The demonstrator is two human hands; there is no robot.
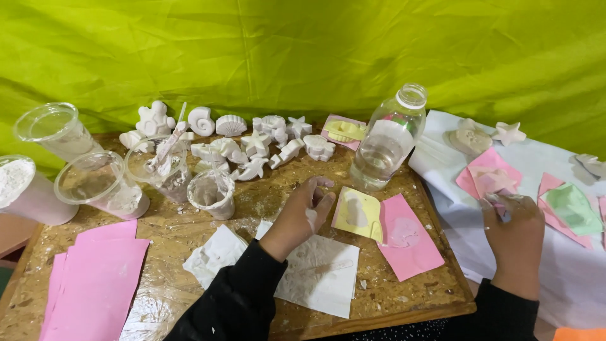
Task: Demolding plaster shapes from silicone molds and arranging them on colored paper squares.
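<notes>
Plaster-dusted hands beside the water bottle (pixel 386 142)

Left hand (pixel 304 215), below the bottle, loosely curled, holding nothing; right hand (pixel 514 224), to its right, pinches a small tool (pixel 499 208).

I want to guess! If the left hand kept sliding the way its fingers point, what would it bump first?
Probably the clear plastic bottle. The left hand points up and a little right toward it, though depth is hard to judge.

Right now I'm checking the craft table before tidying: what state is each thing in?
Clear plastic bottle: upright, uncapped, partly filled with clear liquid.
Small clear plastic cup: upright, open, smeared grey inside.
Large white cup: upright, holding white powder.
Yellow mould: flat on the board.
Left hand: open, plaster-smeared.
Right hand: closed around a small object.
</notes>
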